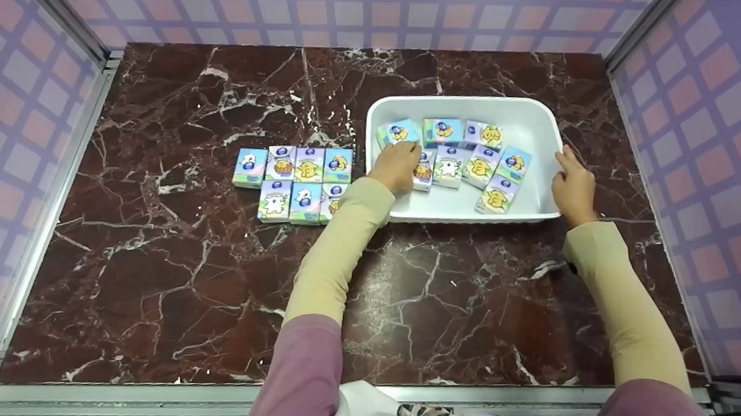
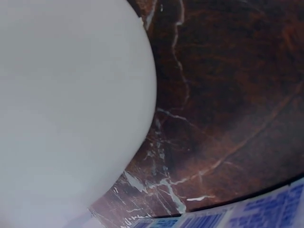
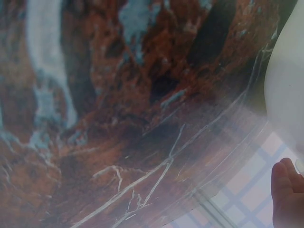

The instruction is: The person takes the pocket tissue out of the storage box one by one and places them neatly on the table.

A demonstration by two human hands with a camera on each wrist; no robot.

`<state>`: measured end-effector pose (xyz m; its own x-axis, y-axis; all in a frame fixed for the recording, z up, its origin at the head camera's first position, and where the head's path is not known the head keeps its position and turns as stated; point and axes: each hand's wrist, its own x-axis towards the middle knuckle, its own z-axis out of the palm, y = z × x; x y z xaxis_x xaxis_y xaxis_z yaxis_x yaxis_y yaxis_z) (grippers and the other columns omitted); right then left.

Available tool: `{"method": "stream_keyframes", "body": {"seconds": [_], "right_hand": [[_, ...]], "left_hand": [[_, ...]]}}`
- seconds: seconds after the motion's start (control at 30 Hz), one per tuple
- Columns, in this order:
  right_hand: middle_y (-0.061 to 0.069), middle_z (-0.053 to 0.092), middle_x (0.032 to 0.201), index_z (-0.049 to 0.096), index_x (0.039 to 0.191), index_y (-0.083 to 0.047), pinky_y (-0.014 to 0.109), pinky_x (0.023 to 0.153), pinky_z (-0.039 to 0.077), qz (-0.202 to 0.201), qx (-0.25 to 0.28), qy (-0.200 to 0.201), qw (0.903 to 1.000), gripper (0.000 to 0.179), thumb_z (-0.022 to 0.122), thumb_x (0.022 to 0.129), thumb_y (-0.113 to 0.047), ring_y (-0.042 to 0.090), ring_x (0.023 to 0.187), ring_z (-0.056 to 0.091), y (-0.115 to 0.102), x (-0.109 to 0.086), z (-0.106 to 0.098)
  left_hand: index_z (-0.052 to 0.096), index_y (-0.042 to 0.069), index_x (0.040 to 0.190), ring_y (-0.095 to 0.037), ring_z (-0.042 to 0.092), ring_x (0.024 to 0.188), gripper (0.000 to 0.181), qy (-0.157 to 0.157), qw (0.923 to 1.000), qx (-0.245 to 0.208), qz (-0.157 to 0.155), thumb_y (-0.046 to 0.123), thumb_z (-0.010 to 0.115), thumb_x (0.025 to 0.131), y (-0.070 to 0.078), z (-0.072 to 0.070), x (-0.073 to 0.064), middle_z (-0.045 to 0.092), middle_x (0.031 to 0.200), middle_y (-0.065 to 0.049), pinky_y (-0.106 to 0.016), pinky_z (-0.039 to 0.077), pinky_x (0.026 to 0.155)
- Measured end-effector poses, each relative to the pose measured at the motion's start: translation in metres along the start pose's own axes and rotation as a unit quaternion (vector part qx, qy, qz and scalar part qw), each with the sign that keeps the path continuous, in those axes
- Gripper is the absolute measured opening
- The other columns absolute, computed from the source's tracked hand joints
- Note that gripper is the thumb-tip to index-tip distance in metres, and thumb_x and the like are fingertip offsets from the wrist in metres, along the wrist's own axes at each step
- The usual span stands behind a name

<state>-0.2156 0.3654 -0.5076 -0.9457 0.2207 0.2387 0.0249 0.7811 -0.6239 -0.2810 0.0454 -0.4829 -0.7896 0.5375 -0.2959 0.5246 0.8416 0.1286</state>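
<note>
A white plastic tub (image 1: 540,188) holds several small cartoon-printed boxes (image 1: 449,164), some upright in rows and some leaning. My left hand (image 1: 397,166) reaches over the tub's left rim, with its fingers bent down among the boxes at that end, beside a blue box (image 1: 399,131). Its fingertips are hidden, and I cannot tell whether they hold a box. At the opposite end, my right hand (image 1: 574,186) holds the right rim, thumb at the inside edge and fingers along the outside. In the right wrist view, its fingers (image 3: 284,178) show beside the white wall.
Left of the tub, several more printed boxes (image 1: 306,198) stand in two adjoining rows on the dark red marbled table (image 1: 175,278). Checkered purple and pink panels (image 1: 448,10) enclose the back and sides. A metal rail (image 1: 131,403) runs along the front edge.
</note>
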Motion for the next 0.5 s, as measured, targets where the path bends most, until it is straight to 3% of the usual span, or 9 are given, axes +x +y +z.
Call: {"method": "stream_keyframes", "body": {"seconds": [0.2,0.37,0.5], "right_hand": [[0.017,0.041,0.133,0.051,0.12,0.005,0.044,0.095,0.039,0.002,0.0,0.0,1.0,0.043,0.037,0.079,0.009,0.03,0.122,0.04,0.0,0.0,0.0],[0.016,0.042,0.133,0.051,0.12,0.004,0.043,0.097,0.038,0.01,-0.002,-0.001,1.0,0.044,0.038,0.079,0.008,0.029,0.122,0.04,0.0,0.0,0.0],[0.016,0.042,0.133,0.051,0.12,0.004,0.043,0.096,0.038,0.01,-0.002,-0.001,0.9999,0.044,0.038,0.079,0.009,0.03,0.122,0.039,0.0,0.0,0.0]], "left_hand": [[0.042,0.004,0.121,-0.025,0.042,0.11,0.061,0.003,1.0,0.002,0.003,0.01,0.058,0.063,0.0,-0.001,-0.004,0.04,0.121,-0.011,-0.034,0.033,0.102],[0.042,0.003,0.122,-0.024,0.04,0.109,0.064,0.0,0.9995,-0.032,-0.001,0.015,0.063,0.063,-0.002,-0.007,-0.01,0.039,0.12,-0.011,-0.031,0.033,0.102],[0.037,0.002,0.129,-0.025,0.039,0.113,0.076,0.005,0.9993,-0.038,0.001,0.018,0.068,0.061,-0.005,-0.011,-0.012,0.036,0.126,-0.013,-0.031,0.032,0.103]]}}
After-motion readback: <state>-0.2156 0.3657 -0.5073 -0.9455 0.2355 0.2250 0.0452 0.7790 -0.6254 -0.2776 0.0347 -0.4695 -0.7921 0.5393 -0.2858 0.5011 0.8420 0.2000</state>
